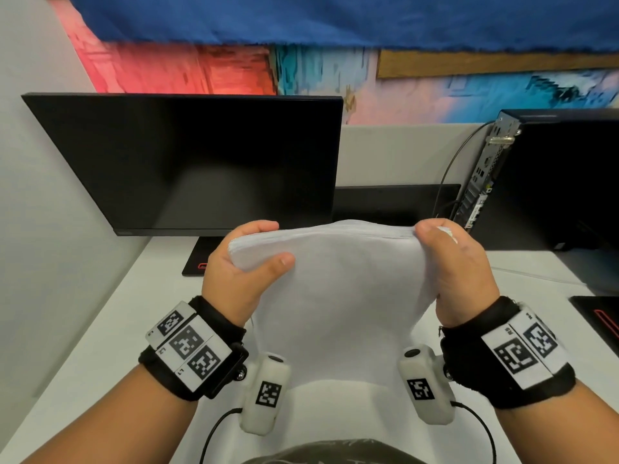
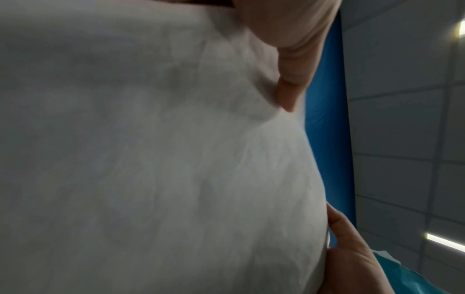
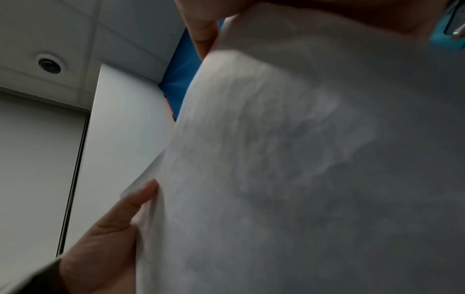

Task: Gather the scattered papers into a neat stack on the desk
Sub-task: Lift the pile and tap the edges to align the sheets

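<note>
Left hand (image 1: 242, 266) and right hand (image 1: 459, 266) both clamped on paper stack (image 1: 338, 289), thumbs on near face, fingers curled behind top corners. Stack held upright in front of monitor (image 1: 187, 162), above desk (image 1: 110, 329); bottom edge hidden, so can't tell if it touches. Looks like squaring-up step, papers already gathered. Next move probably tap bottom edge on desk, then lay flat in front of monitor, edges flush.

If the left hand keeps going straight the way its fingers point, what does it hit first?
Probably the monitor. The left hand, gripping the paper stack by its left edge, points forward toward the screen's lower edge right behind it. Depth is unclear; it may reach the monitor's base instead.
</note>
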Available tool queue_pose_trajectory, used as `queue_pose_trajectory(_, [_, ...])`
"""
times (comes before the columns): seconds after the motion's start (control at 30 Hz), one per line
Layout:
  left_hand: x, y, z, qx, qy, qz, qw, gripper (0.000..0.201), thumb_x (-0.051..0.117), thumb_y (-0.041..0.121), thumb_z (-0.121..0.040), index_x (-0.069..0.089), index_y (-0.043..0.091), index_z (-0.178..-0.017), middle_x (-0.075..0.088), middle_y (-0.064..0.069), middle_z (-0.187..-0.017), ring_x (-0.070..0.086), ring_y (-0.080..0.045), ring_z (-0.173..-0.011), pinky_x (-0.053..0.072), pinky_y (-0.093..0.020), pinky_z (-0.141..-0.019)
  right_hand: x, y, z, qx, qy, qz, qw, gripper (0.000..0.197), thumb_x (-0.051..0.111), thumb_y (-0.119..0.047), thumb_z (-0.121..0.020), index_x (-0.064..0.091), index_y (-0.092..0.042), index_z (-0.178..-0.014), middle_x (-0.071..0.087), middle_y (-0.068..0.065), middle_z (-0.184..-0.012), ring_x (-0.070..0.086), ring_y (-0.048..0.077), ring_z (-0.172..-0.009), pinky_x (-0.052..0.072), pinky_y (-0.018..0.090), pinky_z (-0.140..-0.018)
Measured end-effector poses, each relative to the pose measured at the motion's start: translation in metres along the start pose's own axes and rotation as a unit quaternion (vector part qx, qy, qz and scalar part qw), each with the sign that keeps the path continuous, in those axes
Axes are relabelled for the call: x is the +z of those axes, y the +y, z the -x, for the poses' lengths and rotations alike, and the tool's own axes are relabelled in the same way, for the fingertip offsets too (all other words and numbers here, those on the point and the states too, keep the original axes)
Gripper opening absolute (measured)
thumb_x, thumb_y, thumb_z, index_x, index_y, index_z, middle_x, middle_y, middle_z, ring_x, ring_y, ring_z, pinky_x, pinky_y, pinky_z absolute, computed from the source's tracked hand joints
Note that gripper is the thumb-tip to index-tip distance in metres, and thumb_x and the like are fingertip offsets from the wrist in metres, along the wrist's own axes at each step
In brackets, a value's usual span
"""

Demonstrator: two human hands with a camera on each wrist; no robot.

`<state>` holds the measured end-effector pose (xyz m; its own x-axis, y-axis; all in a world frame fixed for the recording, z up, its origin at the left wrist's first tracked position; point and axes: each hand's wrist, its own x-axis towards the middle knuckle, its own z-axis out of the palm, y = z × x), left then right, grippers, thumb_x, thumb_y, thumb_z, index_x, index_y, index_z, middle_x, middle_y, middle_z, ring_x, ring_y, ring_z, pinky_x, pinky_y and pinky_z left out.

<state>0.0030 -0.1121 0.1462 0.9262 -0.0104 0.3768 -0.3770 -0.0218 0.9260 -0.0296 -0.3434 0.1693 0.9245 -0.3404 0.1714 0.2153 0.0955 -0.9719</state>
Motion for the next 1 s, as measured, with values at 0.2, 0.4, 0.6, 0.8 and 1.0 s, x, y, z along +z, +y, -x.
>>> queue_pose_trajectory(0.2, [0.008,-0.002,0.005,-0.024,-0.017,-0.035,0.999,0.023,0.072,0.000,-0.072,0.068,0.021,-0.080,0.072,0.024,-0.067,0.068,0.005,-0.069,0.049,-0.008,-0.059,-0.006,-0.009,-0.007,-0.083,0.038,0.055,0.994,0.042,0.072,-0.049,-0.059,0.055,-0.027,-0.091,0.062,-0.010,-0.082,0.060,0.003,-0.077,0.047,0.020,-0.075])
queue_pose_trajectory(0.4, [0.028,0.028,0.005,0.095,-0.055,-0.152,0.982,0.007,0.073,0.035,-0.069,0.071,0.030,-0.066,0.070,0.018,-0.073,0.064,-0.002,-0.065,0.047,-0.014,-0.060,0.010,-0.054,0.021,-0.375,-0.054,0.532,0.757,0.069,0.060,-0.054,-0.065,0.048,-0.024,-0.126,0.057,-0.006,-0.119,0.049,0.017,-0.117,0.034,0.040,-0.094])
queue_pose_trajectory(0.6, [0.042,0.037,0.007,0.111,-0.117,-0.184,0.970,0.033,0.060,0.050,-0.063,0.064,0.034,-0.092,0.069,0.018,-0.071,0.064,-0.010,-0.068,0.052,-0.027,-0.064,0.027,-0.040,0.027,-0.329,-0.144,0.517,0.777,0.020,0.046,-0.032,-0.081,0.065,-0.029,-0.086,0.069,-0.010,-0.075,0.067,0.019,-0.070,0.050,0.030,-0.056])
queue_pose_trajectory(0.8, [-0.020,-0.026,0.005,-0.168,-0.200,-0.279,0.924,0.025,0.088,0.037,-0.046,0.070,0.025,-0.059,0.070,0.003,-0.060,0.064,-0.014,-0.058,0.055,-0.026,-0.060,-0.006,-0.041,0.013,-0.294,-0.107,0.328,0.891,0.010,0.056,-0.032,-0.081,0.065,-0.028,-0.083,0.067,-0.017,-0.085,0.063,-0.001,-0.074,0.048,0.014,-0.069])
queue_pose_trajectory(1.0, [-0.079,-0.064,0.010,-0.301,-0.063,-0.119,0.944,0.031,0.082,0.022,-0.059,0.072,0.005,-0.083,0.074,-0.019,-0.091,0.072,-0.026,-0.077,0.057,-0.040,-0.081,-0.043,-0.007,-0.010,-0.127,-0.047,0.185,0.973,0.021,0.063,-0.003,-0.083,0.066,-0.022,-0.074,0.071,-0.013,-0.073,0.063,0.005,-0.070,0.053,0.022,-0.068])
